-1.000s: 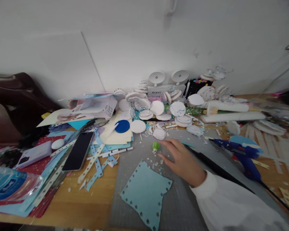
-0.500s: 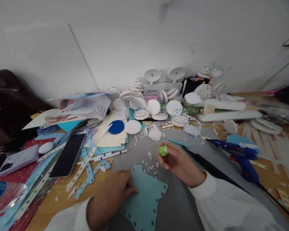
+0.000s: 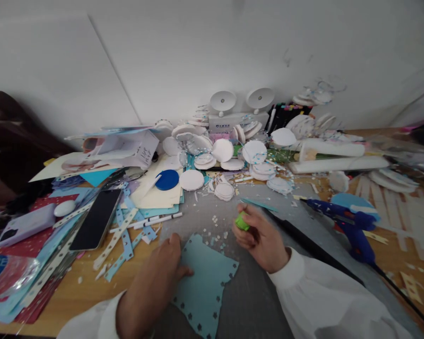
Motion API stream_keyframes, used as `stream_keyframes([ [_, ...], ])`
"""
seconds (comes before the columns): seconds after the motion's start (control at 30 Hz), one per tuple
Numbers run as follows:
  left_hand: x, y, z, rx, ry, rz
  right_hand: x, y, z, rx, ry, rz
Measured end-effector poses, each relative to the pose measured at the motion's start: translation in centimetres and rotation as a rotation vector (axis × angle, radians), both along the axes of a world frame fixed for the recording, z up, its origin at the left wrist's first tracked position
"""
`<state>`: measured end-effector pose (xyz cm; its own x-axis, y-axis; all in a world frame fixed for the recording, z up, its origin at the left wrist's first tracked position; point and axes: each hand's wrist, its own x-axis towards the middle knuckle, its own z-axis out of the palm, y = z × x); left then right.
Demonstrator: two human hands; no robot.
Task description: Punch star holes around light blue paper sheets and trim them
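A light blue sheet of paper (image 3: pixel 207 278) lies on the grey cutting mat (image 3: pixel 249 301), with flower-shaped holes along its right and lower edges. My left hand (image 3: pixel 159 275) grips the sheet at its left edge, thumb on top; the other fingers are partly hidden. Above and right of the paper, my right hand (image 3: pixel 263 238) is closed around a small green paper punch (image 3: pixel 242 221). Tiny punched-out paper flowers (image 3: pixel 215 230) are scattered on the mat between the sheet and the punch.
A blue glue gun (image 3: pixel 353 223) and a long black tool (image 3: pixel 307 240) lie at the right. Stacked white discs (image 3: pixel 222 149) crowd the back. Paper strips (image 3: pixel 116 238), a dark phone (image 3: pixel 97 219) and white pens (image 3: pixel 159 220) lie at the left.
The view has shifted slightly. The green punch has tilted in my right hand, whose fingers have curled round it. My left hand stays at the paper's left edge.
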<state>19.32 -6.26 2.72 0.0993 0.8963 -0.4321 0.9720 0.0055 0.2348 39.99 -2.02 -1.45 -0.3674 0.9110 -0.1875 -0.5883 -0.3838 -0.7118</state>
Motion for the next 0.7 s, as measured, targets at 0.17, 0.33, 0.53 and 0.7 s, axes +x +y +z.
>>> stream_keyframes([
  [0.17, -0.6, 0.4, -0.5, 0.016, -0.04, 0.004, -0.3, 0.3, -0.1, -0.02, 0.046, -0.013],
  [0.33, -1.4, 1.1, -0.4, -0.062, -0.219, -0.066, -0.2, 0.5, -0.5, -0.004, 0.105, 0.044],
  [0.53, -2.1, 2.6, 0.6, -0.136, -0.931, -0.095, -0.2, 0.1, -0.5, 0.049, 0.106, 0.149],
  [0.7, 0.1, 3.0, 0.5, -0.025, -1.096, 0.028, -1.2, -0.9, -0.5, 0.02, 0.074, 0.207],
])
